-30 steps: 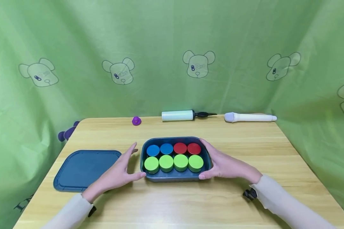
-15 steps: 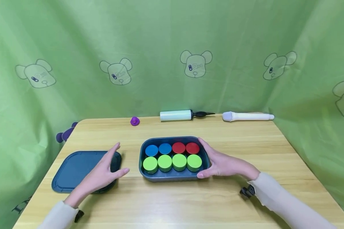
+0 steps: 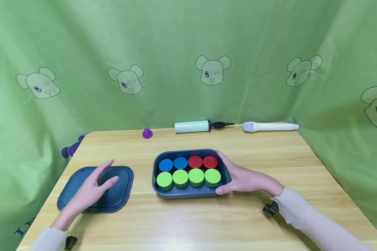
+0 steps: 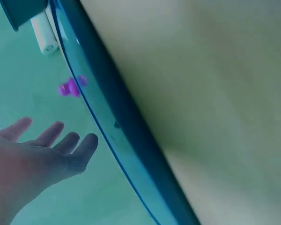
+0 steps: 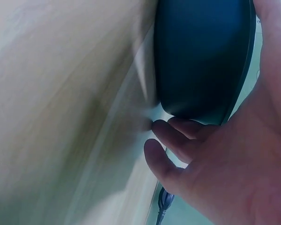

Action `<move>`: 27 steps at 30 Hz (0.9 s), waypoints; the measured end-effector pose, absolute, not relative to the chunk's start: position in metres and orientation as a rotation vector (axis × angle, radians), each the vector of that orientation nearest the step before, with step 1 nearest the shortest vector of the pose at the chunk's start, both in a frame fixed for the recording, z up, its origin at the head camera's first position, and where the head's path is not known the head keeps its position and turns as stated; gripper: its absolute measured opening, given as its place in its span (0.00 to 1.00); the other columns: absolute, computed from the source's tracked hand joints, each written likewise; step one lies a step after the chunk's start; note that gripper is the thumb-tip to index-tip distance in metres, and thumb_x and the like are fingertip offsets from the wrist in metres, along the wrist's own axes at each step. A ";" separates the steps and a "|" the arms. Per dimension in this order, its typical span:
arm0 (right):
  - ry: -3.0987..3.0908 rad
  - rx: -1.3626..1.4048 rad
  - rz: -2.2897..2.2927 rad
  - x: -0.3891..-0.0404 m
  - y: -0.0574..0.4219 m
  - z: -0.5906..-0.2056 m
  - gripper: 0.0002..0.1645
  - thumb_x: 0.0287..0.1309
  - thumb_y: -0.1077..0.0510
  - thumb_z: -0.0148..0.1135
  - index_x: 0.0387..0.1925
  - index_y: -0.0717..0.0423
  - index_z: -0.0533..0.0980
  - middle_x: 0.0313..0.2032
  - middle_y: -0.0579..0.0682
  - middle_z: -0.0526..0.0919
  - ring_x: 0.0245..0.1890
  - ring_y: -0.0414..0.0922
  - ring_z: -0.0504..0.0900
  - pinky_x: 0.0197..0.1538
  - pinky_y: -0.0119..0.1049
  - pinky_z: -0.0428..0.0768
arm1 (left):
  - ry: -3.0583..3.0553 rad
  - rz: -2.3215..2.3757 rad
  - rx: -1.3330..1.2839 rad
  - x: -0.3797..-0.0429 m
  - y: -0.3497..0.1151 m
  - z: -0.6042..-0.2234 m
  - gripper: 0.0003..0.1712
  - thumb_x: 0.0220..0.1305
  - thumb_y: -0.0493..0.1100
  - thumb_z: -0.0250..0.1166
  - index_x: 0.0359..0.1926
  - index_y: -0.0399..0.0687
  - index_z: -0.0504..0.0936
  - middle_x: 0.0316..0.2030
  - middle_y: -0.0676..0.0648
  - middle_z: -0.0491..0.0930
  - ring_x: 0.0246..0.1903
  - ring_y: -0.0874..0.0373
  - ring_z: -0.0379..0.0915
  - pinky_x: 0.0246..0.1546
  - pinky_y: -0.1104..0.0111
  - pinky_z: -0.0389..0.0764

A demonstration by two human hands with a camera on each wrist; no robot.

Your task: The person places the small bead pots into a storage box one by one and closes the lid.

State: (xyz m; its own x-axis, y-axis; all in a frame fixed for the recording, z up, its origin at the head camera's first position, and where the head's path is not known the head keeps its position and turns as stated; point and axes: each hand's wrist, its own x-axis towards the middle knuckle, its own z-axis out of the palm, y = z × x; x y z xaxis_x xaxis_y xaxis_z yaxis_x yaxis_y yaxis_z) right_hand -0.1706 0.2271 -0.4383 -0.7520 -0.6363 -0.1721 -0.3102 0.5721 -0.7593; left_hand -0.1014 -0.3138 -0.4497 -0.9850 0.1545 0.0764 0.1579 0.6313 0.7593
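A dark blue rectangular box (image 3: 191,196) stands mid-table. Inside it, two round pieces with blue tops (image 3: 180,162) and two with red tops (image 3: 195,161) form the back row; several with light green tops (image 3: 180,178) line the front. My right hand (image 3: 246,178) grips the box's right end, thumb at the front corner and fingers round the back. In the right wrist view those fingers (image 5: 173,136) bend around the box's end wall (image 5: 203,61). My left hand (image 3: 86,191) hovers over the flat dark blue lid (image 3: 120,188), fingers extended and thumb apart, holding nothing.
Along the table's back edge lie a purple knob-like piece (image 3: 147,133), a white hand pump (image 3: 192,126) with a black nozzle, and a white wand-like stick (image 3: 273,127). A green curtain (image 3: 169,69) with bear prints hangs behind the wooden table (image 3: 188,226).
My left hand has moved left, away from the box's left end to over the lid. The right hand keeps its hold on the box, which has stayed in place.
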 end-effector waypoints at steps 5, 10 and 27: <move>2.386 -0.768 -1.012 -0.172 0.228 -0.438 0.83 0.61 0.41 0.82 0.88 0.49 0.26 0.85 0.64 0.47 0.82 0.66 0.54 0.78 0.70 0.57 | -2.839 -1.319 -0.149 -0.097 -0.332 -0.452 0.37 0.83 0.54 0.64 0.82 0.40 0.67 0.77 0.30 0.66 0.77 0.29 0.59 0.71 0.38 0.68; 2.380 -0.757 -1.005 -0.173 0.228 -0.439 0.82 0.62 0.40 0.82 0.88 0.46 0.26 0.86 0.63 0.47 0.82 0.66 0.54 0.77 0.70 0.56 | -2.818 -1.272 -0.024 -0.094 -0.353 -0.457 0.33 0.84 0.53 0.63 0.77 0.36 0.72 0.73 0.29 0.72 0.72 0.33 0.66 0.62 0.69 0.75; 2.385 -0.803 -1.042 -0.170 0.229 -0.441 0.81 0.62 0.38 0.80 0.89 0.45 0.26 0.85 0.64 0.48 0.82 0.68 0.53 0.76 0.74 0.55 | -2.904 -0.937 0.172 -0.081 -0.410 -0.461 0.34 0.82 0.50 0.63 0.68 0.21 0.74 0.67 0.16 0.64 0.64 0.18 0.64 0.60 0.30 0.69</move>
